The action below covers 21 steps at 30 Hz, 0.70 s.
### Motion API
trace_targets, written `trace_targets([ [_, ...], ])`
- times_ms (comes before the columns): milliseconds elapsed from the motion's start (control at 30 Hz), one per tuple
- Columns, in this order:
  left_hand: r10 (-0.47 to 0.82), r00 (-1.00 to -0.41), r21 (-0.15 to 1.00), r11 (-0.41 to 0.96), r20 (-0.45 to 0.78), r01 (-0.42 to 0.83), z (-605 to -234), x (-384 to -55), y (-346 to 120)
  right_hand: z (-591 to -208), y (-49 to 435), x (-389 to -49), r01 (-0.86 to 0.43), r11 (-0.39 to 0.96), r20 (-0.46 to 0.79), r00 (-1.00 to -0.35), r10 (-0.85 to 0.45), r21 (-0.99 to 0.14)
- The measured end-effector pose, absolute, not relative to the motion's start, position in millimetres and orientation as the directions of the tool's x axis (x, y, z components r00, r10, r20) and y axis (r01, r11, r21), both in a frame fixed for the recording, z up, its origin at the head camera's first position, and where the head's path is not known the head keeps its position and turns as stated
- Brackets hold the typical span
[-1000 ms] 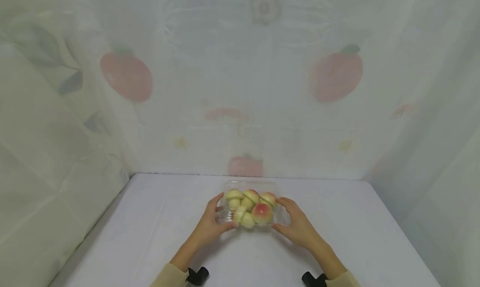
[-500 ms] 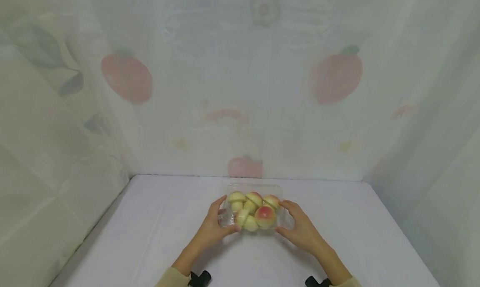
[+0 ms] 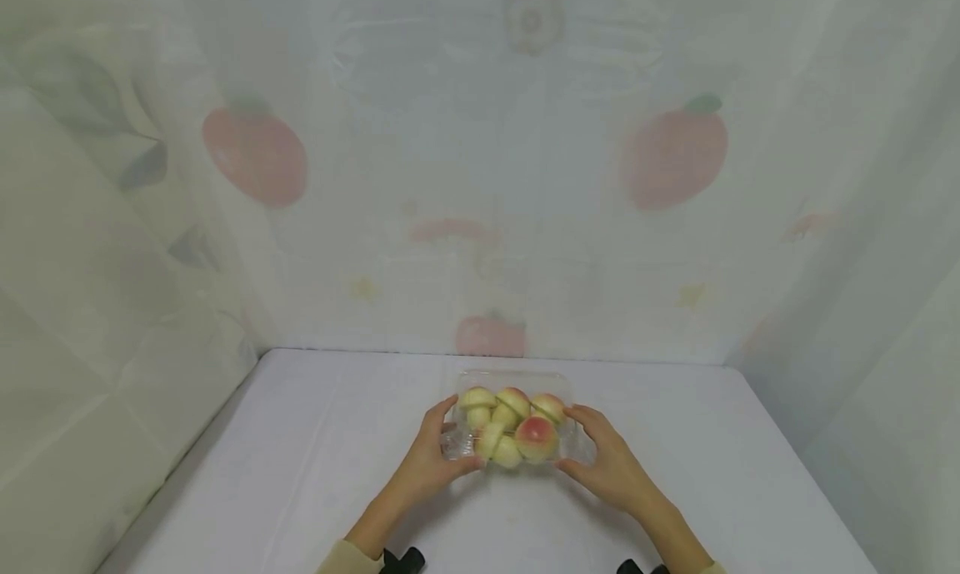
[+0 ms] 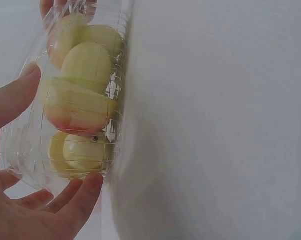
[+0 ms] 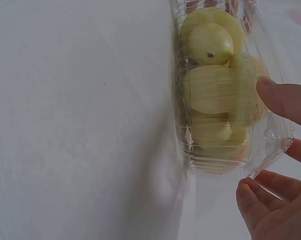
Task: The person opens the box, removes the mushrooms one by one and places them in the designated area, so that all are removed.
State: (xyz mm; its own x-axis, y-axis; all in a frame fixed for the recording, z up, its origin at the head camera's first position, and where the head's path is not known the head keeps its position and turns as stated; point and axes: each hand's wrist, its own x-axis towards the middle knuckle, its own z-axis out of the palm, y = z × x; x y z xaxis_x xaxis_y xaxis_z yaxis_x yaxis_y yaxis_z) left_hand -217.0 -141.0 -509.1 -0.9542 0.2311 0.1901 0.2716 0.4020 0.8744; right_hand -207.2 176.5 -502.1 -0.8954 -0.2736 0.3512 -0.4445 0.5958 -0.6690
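Note:
A clear plastic clamshell box (image 3: 517, 380) is held between both hands over the white table in the head view. Inside it lie several pale yellow mushroom-shaped pieces (image 3: 506, 451); a round red-blushed cap (image 3: 537, 436) shows at the front right. My left hand (image 3: 435, 461) grips the box's left end, thumb at the near side and fingers at the far side. At the opposite end, my right hand (image 3: 611, 466) grips it the same way. Ribbed plastic walls (image 4: 115, 90) show close to the tabletop in the left wrist view. Right fingertips (image 5: 248, 182) pinch a box corner.
The white-covered table (image 3: 300, 474) runs back to a pale curtain (image 3: 585, 291) printed with red fruit. More curtain (image 3: 112, 307) hangs along the left and right sides. Black wrist mounts (image 3: 405, 560) show at the lower edge.
Both hands have shifted the box slightly to the right and nearer to me. Their grip on its two ends looks the same.

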Motion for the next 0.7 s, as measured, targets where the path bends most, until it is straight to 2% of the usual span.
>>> trace_targets([
  [700,0.255,-0.949,0.859,0.429,0.183,0.281,-507.3,-212.6,-138.2,-503.5,181.8,-197.7,-0.476,0.604,0.389,-0.878,-0.28,-0.639],
])
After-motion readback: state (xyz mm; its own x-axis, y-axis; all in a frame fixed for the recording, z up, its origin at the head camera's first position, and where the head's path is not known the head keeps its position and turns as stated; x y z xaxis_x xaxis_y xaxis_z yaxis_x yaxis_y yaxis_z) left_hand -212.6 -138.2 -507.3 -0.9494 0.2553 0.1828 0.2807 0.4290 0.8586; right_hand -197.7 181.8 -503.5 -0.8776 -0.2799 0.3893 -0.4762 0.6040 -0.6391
